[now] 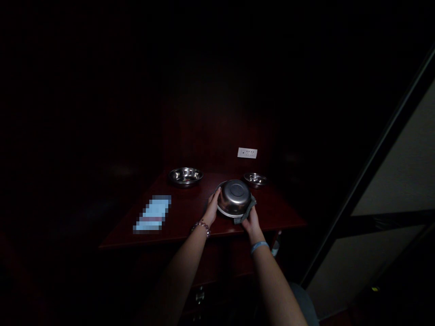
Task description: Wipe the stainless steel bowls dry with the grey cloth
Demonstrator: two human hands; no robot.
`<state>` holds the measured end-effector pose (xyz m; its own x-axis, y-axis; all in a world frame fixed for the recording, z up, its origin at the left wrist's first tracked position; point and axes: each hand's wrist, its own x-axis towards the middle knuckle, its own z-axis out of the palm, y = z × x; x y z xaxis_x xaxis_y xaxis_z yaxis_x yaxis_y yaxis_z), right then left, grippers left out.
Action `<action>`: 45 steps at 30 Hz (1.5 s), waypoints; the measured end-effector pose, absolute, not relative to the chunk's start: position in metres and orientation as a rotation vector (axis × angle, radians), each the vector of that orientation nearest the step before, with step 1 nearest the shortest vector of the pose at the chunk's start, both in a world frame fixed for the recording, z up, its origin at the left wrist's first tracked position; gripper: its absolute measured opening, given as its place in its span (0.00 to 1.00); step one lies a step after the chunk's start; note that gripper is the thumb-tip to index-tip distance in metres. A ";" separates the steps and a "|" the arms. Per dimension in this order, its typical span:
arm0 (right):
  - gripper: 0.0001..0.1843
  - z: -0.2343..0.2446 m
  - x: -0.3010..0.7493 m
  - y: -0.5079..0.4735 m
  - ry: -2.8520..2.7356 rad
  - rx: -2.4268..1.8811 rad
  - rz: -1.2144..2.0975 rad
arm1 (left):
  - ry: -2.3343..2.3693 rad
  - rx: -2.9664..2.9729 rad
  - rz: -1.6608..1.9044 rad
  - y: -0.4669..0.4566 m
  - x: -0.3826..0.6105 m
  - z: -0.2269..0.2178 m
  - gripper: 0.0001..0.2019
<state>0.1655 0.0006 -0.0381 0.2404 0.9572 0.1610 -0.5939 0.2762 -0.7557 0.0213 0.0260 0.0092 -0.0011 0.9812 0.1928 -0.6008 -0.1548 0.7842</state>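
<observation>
A steel bowl [234,197] is held upside down, tilted toward me, just above a dark red wooden table [190,217]. My left hand [212,209] grips the bowl's left rim. My right hand [250,219] presses a grey-green cloth [249,209] against the bowl's lower right side, fingers closed on the cloth. A bead bracelet circles my left wrist and a light blue band my right wrist.
Two more steel bowls stand upright at the table's back: a wide one [186,176] on the left and a smaller one [255,179] on the right. A blurred light blue flat item [152,213] lies front left. A white socket plate [247,153] is on the back wall. The surroundings are dark.
</observation>
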 end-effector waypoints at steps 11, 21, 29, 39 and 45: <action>0.27 -0.040 0.167 0.001 -0.710 -0.595 1.154 | 0.609 0.880 1.528 0.025 0.021 0.010 0.21; 0.27 -0.032 0.164 -0.007 -0.696 -0.605 1.172 | 0.631 0.880 1.529 0.025 0.021 0.009 0.19; 0.29 -0.029 0.163 -0.009 -0.714 -0.624 1.168 | 0.643 0.905 1.535 0.027 0.021 0.007 0.19; 0.28 -0.030 0.163 -0.009 -0.694 -0.583 1.175 | 0.656 0.902 1.529 0.026 0.022 0.007 0.24; 0.28 -0.032 0.163 -0.007 -0.733 -0.593 1.168 | 0.588 0.946 1.509 0.025 0.021 0.008 0.25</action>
